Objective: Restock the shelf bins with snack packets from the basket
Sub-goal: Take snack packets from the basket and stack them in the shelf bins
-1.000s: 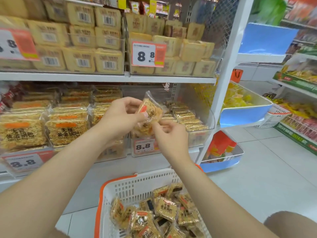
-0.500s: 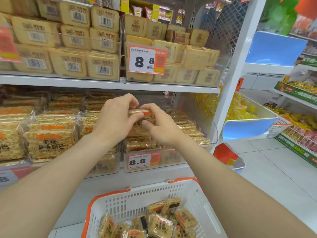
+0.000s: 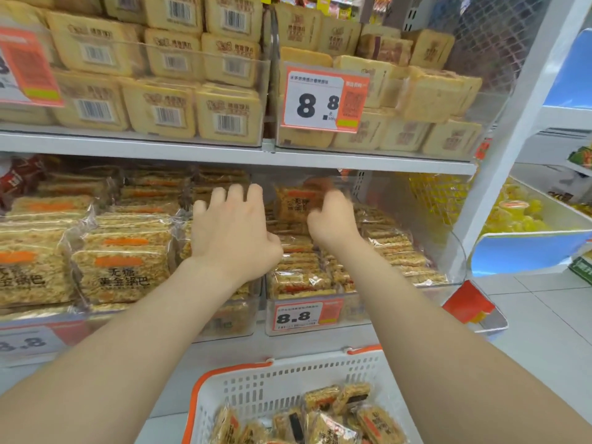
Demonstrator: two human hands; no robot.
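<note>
A basket (image 3: 256,379) stands before the shelf bin (image 3: 355,307)
In the basket, at 6 o'clock, lie snack packets (image 3: 323,421); behind it, the left hand (image 3: 234,232) is at the bin's 9 o'clock edge, the right hand (image 3: 333,219) toward 12.

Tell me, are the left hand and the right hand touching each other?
Apart. The head view shows binned packets plainly visible in the gap between left hand and right hand.

Bright, even light from above; soft shade under the white metal shelf board (image 3: 192,149). Bare right hand (image 3: 333,222) motion-smeared. Straight lines bow toward edges; corners soft.
</note>
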